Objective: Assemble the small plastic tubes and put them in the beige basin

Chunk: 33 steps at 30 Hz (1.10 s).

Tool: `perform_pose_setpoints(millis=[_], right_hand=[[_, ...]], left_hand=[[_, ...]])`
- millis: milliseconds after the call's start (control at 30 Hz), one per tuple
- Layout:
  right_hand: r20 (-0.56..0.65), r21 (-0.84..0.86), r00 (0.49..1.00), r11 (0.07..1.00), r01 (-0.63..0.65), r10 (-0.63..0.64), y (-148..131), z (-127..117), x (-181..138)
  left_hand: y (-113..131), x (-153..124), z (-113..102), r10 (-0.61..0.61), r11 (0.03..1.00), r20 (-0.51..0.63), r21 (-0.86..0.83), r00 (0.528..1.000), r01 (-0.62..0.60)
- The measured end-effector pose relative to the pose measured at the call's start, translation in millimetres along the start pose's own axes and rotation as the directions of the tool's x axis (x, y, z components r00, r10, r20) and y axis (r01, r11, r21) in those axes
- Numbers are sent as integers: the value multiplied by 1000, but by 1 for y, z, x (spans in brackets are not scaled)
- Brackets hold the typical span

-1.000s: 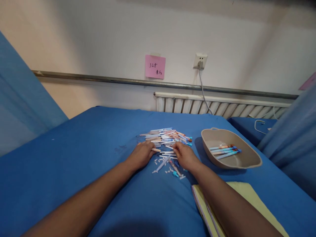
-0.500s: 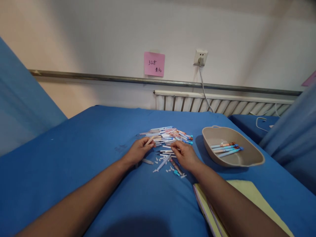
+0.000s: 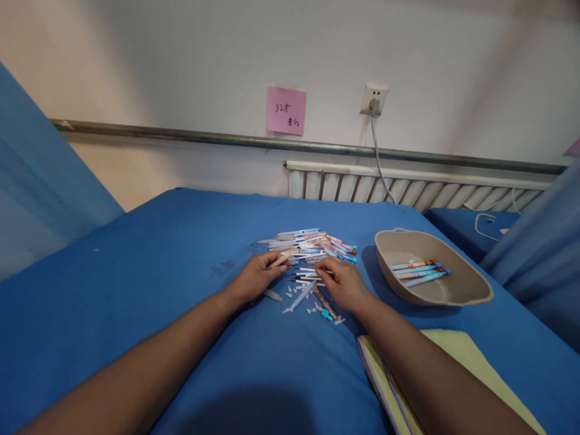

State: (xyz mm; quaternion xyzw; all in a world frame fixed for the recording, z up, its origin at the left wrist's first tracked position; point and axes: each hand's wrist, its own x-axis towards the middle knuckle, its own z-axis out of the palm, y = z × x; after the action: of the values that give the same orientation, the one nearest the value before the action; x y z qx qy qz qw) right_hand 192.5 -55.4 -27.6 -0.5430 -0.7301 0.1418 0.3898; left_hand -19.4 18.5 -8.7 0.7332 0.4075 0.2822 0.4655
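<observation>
My left hand (image 3: 256, 277) is closed around a pale peach pen barrel (image 3: 279, 261), which points toward the right hand. With fingertips pinched, my right hand (image 3: 341, 281) holds a thin white pen refill (image 3: 310, 270), partly hidden by the fingers. Behind both hands lies a pile of pens (image 3: 296, 238) in pale blue, white and orange. Between them on the blue sheet are several dark-tipped refills (image 3: 304, 280), small white tips (image 3: 296, 290), a pale lilac barrel (image 3: 303, 296), a brown patterned barrel (image 3: 326, 302) and a turquoise cap piece (image 3: 326, 315). A greyish barrel (image 3: 272, 295) lies beside my left hand.
A beige basin (image 3: 462, 284) with several pens (image 3: 419, 273) in it stands to the right. Yellow folded cloth or paper (image 3: 453, 350) lies under my right forearm. Behind the blue-covered bed (image 3: 149, 254) are a radiator (image 3: 344, 181), a metal rail (image 3: 203, 138) and a plugged-in cable (image 3: 378, 154).
The pen barrel in my left hand has tipped to a flatter angle toward the right hand. My right hand stays nearly in place. The whole view has shifted slightly.
</observation>
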Motion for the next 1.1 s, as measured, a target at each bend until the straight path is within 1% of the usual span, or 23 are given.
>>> perform_pose_setpoints(millis=[233,433,633,767,867,933,1033,1100], right_hand=[[-11,3,1000,1000,-8,8,1,0,0],[20,-11,1000,1000,-15,15,1,-1,0],[35,-19,999,1000,18,-17,-2,0,1],[58,-11,997,999,47,-47,-9,-1,0],[107,-11,993,999,46,-44,-14,-2,-3],[164,-4,986,999,39,-38,-16,-3,-5],[260,36,964,998,48,-56,-20,-3,-7],[278,58,958,997,60,-74,-23,-3,-8]], left_hand=[[0,0,0,12,1000,11,2,1000,-12],[3,-2,2,19,999,38,36,999,-21],[8,-6,6,30,995,54,89,998,-34],[14,-10,10,31,994,25,106,999,-34],[16,-12,12,15,998,-18,57,1000,-14],[16,-12,13,2,1000,-39,2,999,-2],[15,-12,13,3,999,-49,-47,999,-5],[14,-12,14,19,998,-42,-56,999,-21]])
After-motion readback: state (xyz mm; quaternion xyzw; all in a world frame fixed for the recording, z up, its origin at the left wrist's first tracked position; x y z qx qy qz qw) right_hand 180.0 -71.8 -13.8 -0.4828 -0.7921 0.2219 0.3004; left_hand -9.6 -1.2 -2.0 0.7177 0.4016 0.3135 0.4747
